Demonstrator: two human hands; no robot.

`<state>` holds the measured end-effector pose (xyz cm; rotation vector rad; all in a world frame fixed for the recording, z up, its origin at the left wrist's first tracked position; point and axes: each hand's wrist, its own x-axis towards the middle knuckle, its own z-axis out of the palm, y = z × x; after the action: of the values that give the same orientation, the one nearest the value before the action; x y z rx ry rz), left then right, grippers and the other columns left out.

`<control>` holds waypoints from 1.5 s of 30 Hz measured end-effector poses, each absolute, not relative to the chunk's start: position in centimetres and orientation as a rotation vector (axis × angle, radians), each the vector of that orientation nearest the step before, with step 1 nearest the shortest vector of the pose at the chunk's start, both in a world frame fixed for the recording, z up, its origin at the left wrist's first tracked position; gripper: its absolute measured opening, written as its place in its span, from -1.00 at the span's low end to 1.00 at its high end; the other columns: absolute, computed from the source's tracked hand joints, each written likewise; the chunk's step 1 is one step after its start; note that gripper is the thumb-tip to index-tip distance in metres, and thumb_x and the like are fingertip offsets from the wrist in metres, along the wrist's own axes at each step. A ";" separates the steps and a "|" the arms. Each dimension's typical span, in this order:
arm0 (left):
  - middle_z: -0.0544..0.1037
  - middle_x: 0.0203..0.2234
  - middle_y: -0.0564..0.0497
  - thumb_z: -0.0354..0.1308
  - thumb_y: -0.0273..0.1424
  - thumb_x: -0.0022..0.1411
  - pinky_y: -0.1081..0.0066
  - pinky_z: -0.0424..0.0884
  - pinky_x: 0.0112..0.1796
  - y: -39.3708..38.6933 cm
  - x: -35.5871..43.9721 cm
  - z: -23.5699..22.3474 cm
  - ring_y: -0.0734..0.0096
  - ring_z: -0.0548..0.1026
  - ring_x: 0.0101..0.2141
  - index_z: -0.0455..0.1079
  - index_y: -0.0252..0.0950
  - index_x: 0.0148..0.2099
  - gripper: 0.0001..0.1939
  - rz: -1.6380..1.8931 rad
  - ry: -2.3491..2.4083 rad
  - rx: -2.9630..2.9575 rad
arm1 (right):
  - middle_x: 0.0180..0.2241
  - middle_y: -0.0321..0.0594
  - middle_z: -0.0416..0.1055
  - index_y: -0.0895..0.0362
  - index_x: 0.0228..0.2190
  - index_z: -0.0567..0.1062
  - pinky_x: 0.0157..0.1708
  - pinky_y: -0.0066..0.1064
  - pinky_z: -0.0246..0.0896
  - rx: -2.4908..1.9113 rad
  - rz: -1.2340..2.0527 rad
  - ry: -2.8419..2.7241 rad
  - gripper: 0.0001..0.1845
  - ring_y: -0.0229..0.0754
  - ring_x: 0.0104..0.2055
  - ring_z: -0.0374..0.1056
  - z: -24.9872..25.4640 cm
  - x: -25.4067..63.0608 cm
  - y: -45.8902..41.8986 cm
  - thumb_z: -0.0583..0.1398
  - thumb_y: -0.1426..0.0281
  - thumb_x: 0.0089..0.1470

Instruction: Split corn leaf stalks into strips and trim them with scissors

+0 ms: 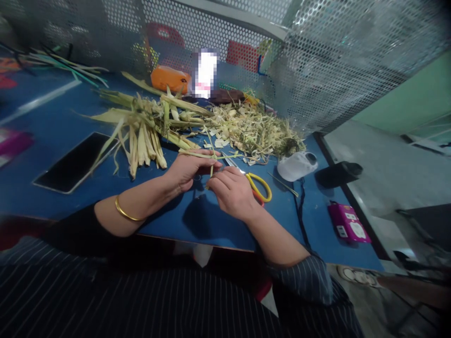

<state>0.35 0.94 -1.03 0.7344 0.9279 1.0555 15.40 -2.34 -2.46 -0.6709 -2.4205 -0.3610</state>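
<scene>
My left hand (186, 170) and my right hand (233, 192) meet over the blue table (197, 220), both pinched on a thin pale green leaf strip (212, 162) that runs up and sideways between the fingers. A gold bangle sits on my left wrist. Scissors with yellow handles (260, 187) lie on the table just behind my right hand, partly hidden by it. A bundle of pale leaf stalks (148, 136) lies just beyond my left hand.
A heap of leaf trimmings (253, 129) lies at the back. A dark phone (72, 162) rests at left, a white container (297, 165) and a black object (338, 173) at right, a pink box (348, 222) near the right edge. Perforated metal panels (334, 56) wall the table's back.
</scene>
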 end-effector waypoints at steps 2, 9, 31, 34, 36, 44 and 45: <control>0.57 -0.51 -0.03 0.33 -0.60 -0.11 0.49 0.45 -0.35 1.0 0.3 -1.1 0.47 0.52 -0.44 0.53 -0.45 -0.29 -0.77 1.050 0.944 0.732 | -0.49 -0.25 0.41 0.10 -0.43 0.40 -0.20 -0.34 0.20 -0.666 -0.322 -2.413 -0.73 -0.21 -0.38 0.27 -2.6 15.4 -2.3 -0.01 0.57 0.20; 0.62 -0.39 -0.04 0.27 -0.54 -0.02 0.48 0.47 -0.30 1.8 -0.5 -1.0 0.47 0.56 -0.41 0.50 -0.36 -0.11 -0.65 1.001 0.854 0.789 | -0.41 -0.24 0.48 0.09 -0.35 0.42 -0.25 -0.34 0.24 -0.794 0.041 -2.063 -0.88 -0.22 -0.33 0.37 -2.5 15.5 -2.4 0.10 0.51 0.18; 0.63 -0.34 -0.10 0.37 -0.41 0.03 0.50 0.43 -0.45 2.1 -1.0 -0.5 0.41 0.59 -0.46 0.43 -0.32 0.07 -0.48 0.916 0.884 1.045 | -0.48 -0.30 0.43 0.09 -0.36 0.42 -0.30 -0.33 0.21 -1.151 0.179 -1.733 -0.87 -0.23 -0.40 0.36 -2.4 16.5 -1.5 0.12 0.35 0.22; 0.62 -0.32 -0.10 0.39 -0.36 -0.01 0.52 0.40 -0.50 2.1 -1.1 -0.6 0.44 0.56 -0.47 0.46 -0.33 0.03 -0.49 0.916 0.899 1.023 | -0.42 -0.26 0.50 0.07 -0.35 0.46 -0.25 -0.32 0.20 -1.170 0.024 -1.823 -0.88 -0.19 -0.33 0.40 -2.3 16.6 -1.5 0.13 0.37 0.22; 0.61 -0.38 -0.07 0.40 -0.31 -0.02 0.53 0.37 -0.55 2.1 -1.1 -0.7 0.48 0.52 -0.52 0.49 -0.34 -0.03 -0.52 0.910 0.927 1.031 | -0.37 -0.25 0.53 0.07 -0.34 0.46 -0.21 -0.31 0.19 -1.185 -0.076 -1.869 -0.89 -0.18 -0.28 0.42 -2.3 16.7 -1.4 0.14 0.38 0.22; 0.56 -0.52 -0.01 0.31 -0.38 0.10 0.58 0.21 -0.67 1.8 -0.8 -0.8 0.56 0.42 -0.64 0.53 -0.36 -0.12 -0.73 1.019 1.025 1.217 | -0.43 -0.25 0.48 0.09 -0.42 0.38 -0.22 -0.32 0.14 -1.156 -0.019 -2.068 -0.83 -0.20 -0.36 0.35 -2.2 16.1 -1.9 0.08 0.42 0.23; 0.55 -0.55 0.00 0.32 -0.39 0.09 0.58 0.19 -0.68 1.9 -0.8 -0.9 0.56 0.42 -0.65 0.54 -0.36 -0.17 -0.76 1.024 1.028 1.218 | -0.43 -0.24 0.47 0.09 -0.42 0.38 -0.20 -0.31 0.15 -1.139 -0.002 -2.083 -0.83 -0.20 -0.35 0.35 -2.1 15.9 -2.0 0.08 0.42 0.22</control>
<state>-0.76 1.88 -0.91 1.2180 1.0278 1.0237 15.92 -2.03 -2.10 -1.1388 -2.0835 -0.0021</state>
